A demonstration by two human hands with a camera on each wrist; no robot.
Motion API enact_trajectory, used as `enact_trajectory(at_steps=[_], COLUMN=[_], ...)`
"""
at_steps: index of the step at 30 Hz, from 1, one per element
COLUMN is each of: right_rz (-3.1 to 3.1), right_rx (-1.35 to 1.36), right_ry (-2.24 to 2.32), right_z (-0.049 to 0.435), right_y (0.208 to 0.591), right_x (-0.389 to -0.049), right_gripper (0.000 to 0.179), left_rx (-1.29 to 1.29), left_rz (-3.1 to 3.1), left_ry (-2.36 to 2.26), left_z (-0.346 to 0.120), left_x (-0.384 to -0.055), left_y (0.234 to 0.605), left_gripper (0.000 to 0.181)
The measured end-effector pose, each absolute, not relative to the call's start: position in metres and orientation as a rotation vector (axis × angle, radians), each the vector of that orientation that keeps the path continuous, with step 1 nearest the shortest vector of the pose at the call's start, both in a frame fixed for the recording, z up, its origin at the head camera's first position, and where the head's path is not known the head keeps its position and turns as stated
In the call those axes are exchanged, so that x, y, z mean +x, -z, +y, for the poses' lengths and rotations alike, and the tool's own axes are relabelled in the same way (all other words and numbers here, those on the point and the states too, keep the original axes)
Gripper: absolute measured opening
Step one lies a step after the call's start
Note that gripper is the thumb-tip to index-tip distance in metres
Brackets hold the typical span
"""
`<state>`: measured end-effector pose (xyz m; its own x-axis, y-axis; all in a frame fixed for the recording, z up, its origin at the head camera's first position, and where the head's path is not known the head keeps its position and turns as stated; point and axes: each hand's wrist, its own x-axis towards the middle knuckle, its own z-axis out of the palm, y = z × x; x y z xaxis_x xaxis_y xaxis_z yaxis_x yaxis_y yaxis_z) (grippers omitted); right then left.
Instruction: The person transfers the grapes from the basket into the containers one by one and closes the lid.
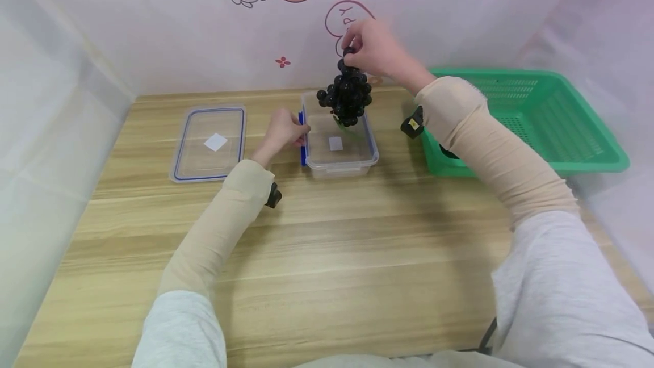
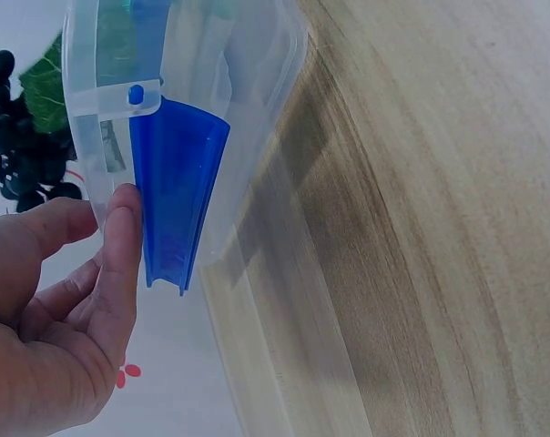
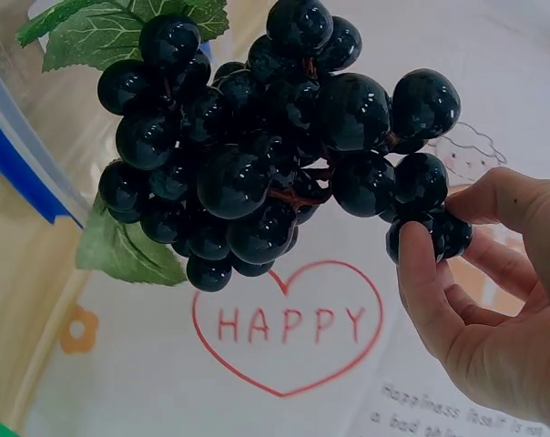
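Observation:
A bunch of dark grapes (image 1: pixel 348 97) hangs from my right hand (image 1: pixel 375 50), which pinches it by the grapes at its top end. Green leaves (image 3: pixel 129 250) show at the far end of the bunch in the right wrist view. Below the bunch stands a clear plastic box (image 1: pixel 332 155), lidless, with a blue side latch (image 2: pixel 177 187) hanging down. My left hand (image 1: pixel 282 129) pinches the box's left rim between thumb and fingers, beside that latch. To the left lies the clear lid (image 1: pixel 209 155) with a blue seal, flat on the table.
A green plastic basket (image 1: pixel 572 164) stands on the right, partly behind my right forearm. The wooden table (image 1: pixel 327 266) reaches toward me. A printed white sheet (image 1: pixel 204 44) rises behind the box, close to my right hand.

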<state>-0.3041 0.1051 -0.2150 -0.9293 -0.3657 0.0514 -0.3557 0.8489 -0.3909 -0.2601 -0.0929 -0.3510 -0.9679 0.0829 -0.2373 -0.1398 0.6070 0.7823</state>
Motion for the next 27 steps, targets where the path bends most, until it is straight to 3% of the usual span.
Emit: enact_trajectory(at_steps=[27], right_rz=[2.732], right_rx=[-0.561], right_ry=[0.763], right_z=[0.089], right_y=[0.281], right_x=[-0.325], right_gripper=[0.031], left_rx=[-0.044], left_rz=[2.553], left_ry=[-1.321], left_z=[-0.091], left_x=[-0.259], left_y=[0.354], left_gripper=[0.02])
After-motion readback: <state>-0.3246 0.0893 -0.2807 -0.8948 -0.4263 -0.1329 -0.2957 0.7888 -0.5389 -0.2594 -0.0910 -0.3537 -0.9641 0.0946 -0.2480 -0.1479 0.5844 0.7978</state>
